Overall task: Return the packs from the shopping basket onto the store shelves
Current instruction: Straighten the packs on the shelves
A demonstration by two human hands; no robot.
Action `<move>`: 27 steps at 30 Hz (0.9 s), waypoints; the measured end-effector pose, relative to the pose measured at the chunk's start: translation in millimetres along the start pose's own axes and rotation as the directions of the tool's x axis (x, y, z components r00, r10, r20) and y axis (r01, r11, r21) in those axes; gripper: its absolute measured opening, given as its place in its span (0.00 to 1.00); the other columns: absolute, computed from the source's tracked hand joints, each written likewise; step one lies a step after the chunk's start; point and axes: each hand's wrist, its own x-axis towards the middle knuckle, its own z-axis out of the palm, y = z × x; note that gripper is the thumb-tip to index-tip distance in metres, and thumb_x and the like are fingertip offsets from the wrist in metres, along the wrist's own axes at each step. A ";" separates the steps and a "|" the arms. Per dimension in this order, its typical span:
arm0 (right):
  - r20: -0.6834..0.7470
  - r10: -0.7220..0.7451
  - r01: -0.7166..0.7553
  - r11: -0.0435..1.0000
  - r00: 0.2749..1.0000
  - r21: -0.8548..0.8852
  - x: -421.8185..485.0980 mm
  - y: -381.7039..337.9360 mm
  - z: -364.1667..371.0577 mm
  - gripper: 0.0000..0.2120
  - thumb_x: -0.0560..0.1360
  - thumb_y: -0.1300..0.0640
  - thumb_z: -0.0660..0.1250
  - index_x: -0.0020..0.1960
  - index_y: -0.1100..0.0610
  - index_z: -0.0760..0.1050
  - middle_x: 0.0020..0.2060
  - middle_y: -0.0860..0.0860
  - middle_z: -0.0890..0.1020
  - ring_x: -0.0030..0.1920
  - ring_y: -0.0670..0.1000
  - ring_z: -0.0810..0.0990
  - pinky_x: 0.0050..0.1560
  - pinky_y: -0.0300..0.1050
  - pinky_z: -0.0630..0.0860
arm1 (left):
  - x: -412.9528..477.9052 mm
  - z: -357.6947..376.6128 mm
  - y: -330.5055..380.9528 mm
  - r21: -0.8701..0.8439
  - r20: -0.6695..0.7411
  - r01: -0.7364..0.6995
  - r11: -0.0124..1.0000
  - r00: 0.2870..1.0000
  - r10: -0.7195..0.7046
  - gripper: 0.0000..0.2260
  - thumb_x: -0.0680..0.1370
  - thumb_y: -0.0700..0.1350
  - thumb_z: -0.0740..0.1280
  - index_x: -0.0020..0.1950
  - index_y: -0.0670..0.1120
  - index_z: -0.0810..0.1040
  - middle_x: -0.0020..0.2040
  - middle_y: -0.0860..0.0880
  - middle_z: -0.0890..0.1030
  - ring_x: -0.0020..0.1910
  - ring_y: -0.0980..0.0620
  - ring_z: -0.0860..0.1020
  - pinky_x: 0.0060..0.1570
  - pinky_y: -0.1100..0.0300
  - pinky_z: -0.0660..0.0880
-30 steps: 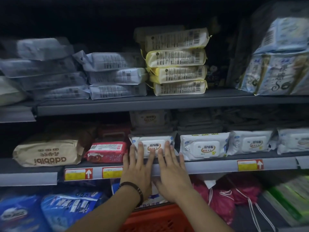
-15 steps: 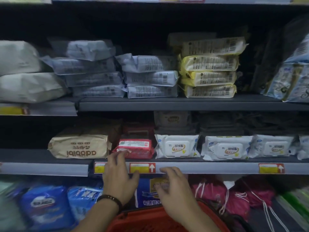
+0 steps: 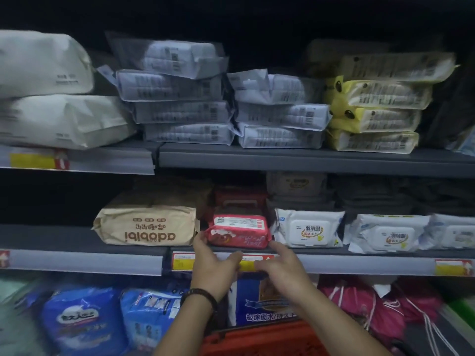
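- Reaching the left hand (image 3: 213, 265) up to the middle shelf (image 3: 84, 262) — fingers nearly straight, thumb spread wide, tips touching the left front corner of the red pack (image 3: 239, 232), nothing grasped
- Stretching the right hand (image 3: 282, 265) toward that pack's right front corner, index finger out and touching or almost touching it, hand relaxed, not gripping
- Finding the red pack lying flat at the front of the middle shelf, between the beige pack (image 3: 146, 224) on its left and the white wipes pack (image 3: 308, 229) on its right
- Wearing a dark beaded bracelet (image 3: 200, 296) on the left wrist
- Showing the red shopping basket (image 3: 257, 340) low in view beneath both forearms — contents impossible to make out
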 end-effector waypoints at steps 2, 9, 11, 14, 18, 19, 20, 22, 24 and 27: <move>0.002 -0.017 0.017 0.999 1.000 0.051 3.7 -0.8 -0.3 0.29 0.70 0.59 0.72 0.71 0.52 0.74 0.39 0.56 0.86 0.29 0.54 0.83 0.30 0.45 0.75 | 1.6 -1.7 0.9 -0.054 0.012 0.012 0.998 1.000 -0.011 0.36 0.75 0.32 0.73 0.75 0.51 0.59 0.57 0.60 0.74 0.49 0.56 0.81 0.29 0.71 0.76; -0.041 -0.132 0.137 0.978 0.990 0.156 9.7 -13.1 -9.8 0.28 0.77 0.69 0.70 0.73 0.48 0.74 0.38 0.56 0.82 0.33 0.52 0.82 0.32 0.46 0.76 | 1.6 -6.9 8.8 -0.130 -0.031 -0.113 0.985 0.993 0.110 0.35 0.74 0.25 0.68 0.76 0.52 0.66 0.67 0.55 0.75 0.43 0.66 0.83 0.35 0.72 0.77; 0.001 -0.126 0.125 0.983 0.992 0.135 9.7 -15.7 -8.3 0.32 0.78 0.68 0.70 0.75 0.44 0.71 0.40 0.56 0.83 0.35 0.54 0.83 0.33 0.47 0.76 | 3.9 -9.1 6.4 -0.120 -0.041 -0.121 0.985 0.992 0.117 0.36 0.74 0.26 0.68 0.75 0.54 0.67 0.67 0.55 0.75 0.47 0.68 0.82 0.42 0.70 0.79; 0.053 -0.107 0.101 0.989 0.993 0.104 10.6 -19.0 -4.2 0.35 0.78 0.66 0.72 0.79 0.44 0.66 0.43 0.57 0.84 0.37 0.56 0.84 0.33 0.46 0.76 | 9.1 -10.0 2.7 -0.093 -0.044 -0.109 0.990 0.993 0.105 0.36 0.74 0.28 0.69 0.76 0.57 0.66 0.68 0.57 0.75 0.52 0.53 0.84 0.55 0.52 0.83; 0.098 -0.021 0.012 0.996 0.995 0.086 13.0 -23.1 -0.6 0.35 0.78 0.63 0.72 0.80 0.46 0.64 0.47 0.57 0.87 0.36 0.54 0.84 0.33 0.47 0.77 | 13.8 -5.4 -0.6 0.042 -0.031 -0.091 0.995 0.995 0.093 0.33 0.75 0.34 0.71 0.74 0.57 0.67 0.67 0.54 0.75 0.65 0.51 0.77 0.66 0.47 0.78; 0.114 -0.013 0.004 0.997 0.993 0.079 13.0 -23.7 1.1 0.33 0.78 0.62 0.72 0.79 0.46 0.65 0.45 0.57 0.87 0.36 0.54 0.84 0.34 0.47 0.76 | 12.5 -3.8 0.9 0.046 -0.009 -0.083 0.996 0.996 0.083 0.31 0.75 0.35 0.71 0.72 0.59 0.68 0.66 0.53 0.77 0.63 0.51 0.78 0.65 0.48 0.78; 0.125 -0.014 0.003 0.997 0.992 0.083 12.4 -24.7 3.4 0.32 0.78 0.62 0.72 0.77 0.45 0.66 0.44 0.57 0.87 0.35 0.54 0.84 0.35 0.47 0.76 | 11.5 -2.9 1.1 0.049 0.011 -0.075 0.996 0.997 0.075 0.31 0.75 0.34 0.71 0.70 0.60 0.68 0.64 0.54 0.78 0.62 0.53 0.79 0.64 0.50 0.79; 0.134 -0.005 -0.012 0.992 0.991 0.126 11.6 -27.2 6.9 0.28 0.78 0.62 0.72 0.73 0.44 0.70 0.43 0.56 0.87 0.35 0.55 0.85 0.36 0.49 0.75 | 10.8 -2.2 1.6 0.041 0.028 -0.080 0.996 0.996 0.079 0.31 0.74 0.34 0.72 0.70 0.59 0.69 0.60 0.58 0.79 0.58 0.59 0.78 0.62 0.57 0.77; 0.145 0.019 -0.047 0.979 0.989 0.197 12.5 -30.0 7.7 0.25 0.77 0.62 0.72 0.68 0.44 0.73 0.44 0.56 0.85 0.36 0.57 0.85 0.35 0.48 0.75 | 10.0 -1.8 1.8 0.043 0.033 -0.089 0.995 0.996 0.087 0.30 0.73 0.36 0.74 0.68 0.60 0.70 0.58 0.62 0.78 0.56 0.66 0.76 0.59 0.60 0.75; 0.163 0.045 -0.090 0.955 0.986 0.284 13.0 -33.1 5.8 0.21 0.75 0.62 0.73 0.65 0.46 0.77 0.44 0.56 0.82 0.34 0.57 0.83 0.34 0.46 0.75 | 7.4 -2.9 6.1 0.022 -0.006 -0.085 0.996 0.996 0.085 0.32 0.71 0.41 0.78 0.71 0.57 0.71 0.57 0.57 0.81 0.56 0.59 0.80 0.59 0.53 0.79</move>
